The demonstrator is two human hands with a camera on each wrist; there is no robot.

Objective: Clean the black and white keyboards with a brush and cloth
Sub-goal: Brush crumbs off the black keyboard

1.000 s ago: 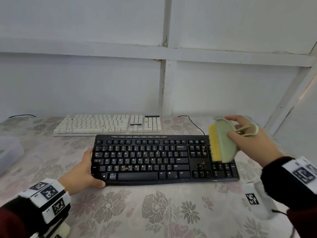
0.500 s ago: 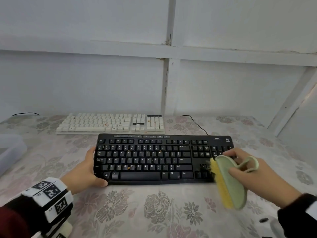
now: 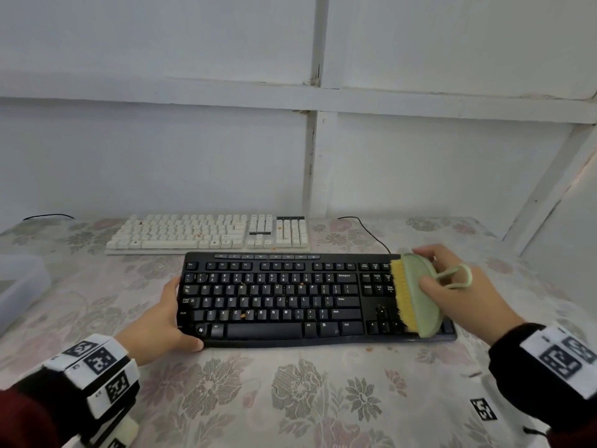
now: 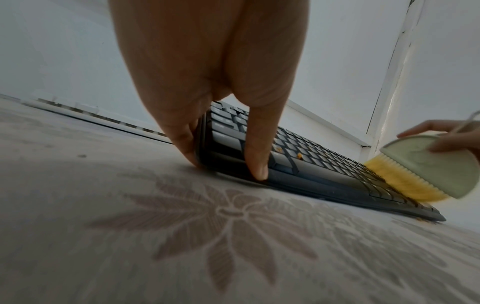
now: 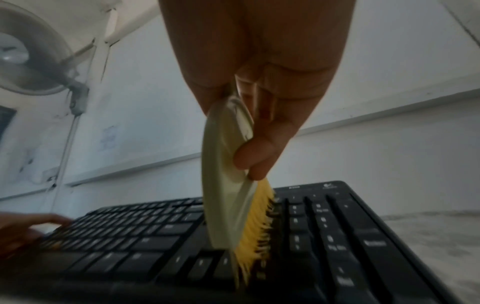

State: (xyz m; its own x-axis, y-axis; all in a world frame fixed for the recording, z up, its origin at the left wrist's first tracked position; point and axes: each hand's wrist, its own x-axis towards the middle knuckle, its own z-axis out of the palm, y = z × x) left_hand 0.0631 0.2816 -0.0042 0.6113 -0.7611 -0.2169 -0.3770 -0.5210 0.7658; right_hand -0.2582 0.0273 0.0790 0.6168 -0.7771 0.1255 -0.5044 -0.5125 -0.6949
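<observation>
A black keyboard [image 3: 274, 299] lies across the middle of the flowered tablecloth, with small orange crumbs among its keys. My left hand [image 3: 161, 321] grips its left end, thumb on the front corner [image 4: 255, 164]. My right hand [image 3: 462, 292] holds a pale green brush [image 3: 420, 295] with yellow bristles [image 5: 255, 228], set on edge over the keyboard's right side, bristles on the keys by the number pad. A white keyboard [image 3: 210, 234] with crumbs on it lies just behind the black one. No cloth is in view.
A clear plastic box [image 3: 19, 286] sits at the table's left edge. A black cable [image 3: 365, 231] runs behind the keyboards to the white wall. A few crumbs [image 3: 368, 349] lie on the tablecloth [image 3: 290, 399] in front of the black keyboard. A wall fan [image 5: 28, 53] hangs above.
The brush swept down off the keyboard's front right corner, then came back up onto its right side. My left hand has kept its hold on the left end.
</observation>
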